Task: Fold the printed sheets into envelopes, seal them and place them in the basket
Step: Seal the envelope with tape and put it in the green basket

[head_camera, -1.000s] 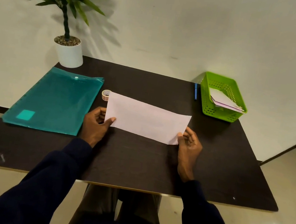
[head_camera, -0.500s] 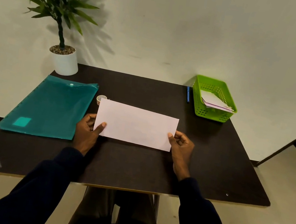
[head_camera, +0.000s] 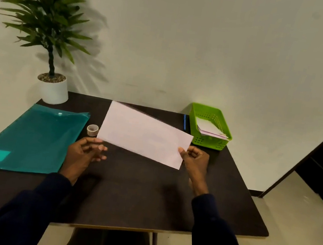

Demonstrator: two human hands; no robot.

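Note:
A pale pink folded sheet is lifted above the dark table, tilted with its left end higher. My right hand pinches its lower right corner between thumb and fingers. My left hand hovers just below the sheet's lower left corner with fingers loosely spread, holding nothing. A green basket stands at the table's back right with several folded pink and white papers inside. A small roll of tape sits left of the sheet.
A teal plastic folder lies on the left side of the table. A potted plant stands at the back left corner. A blue pen lies beside the basket. The white wall is close behind.
The sheet rose off the table and tilted up toward the back. My left hand let go of its left corner; my right hand keeps its hold. The camera view lifted.

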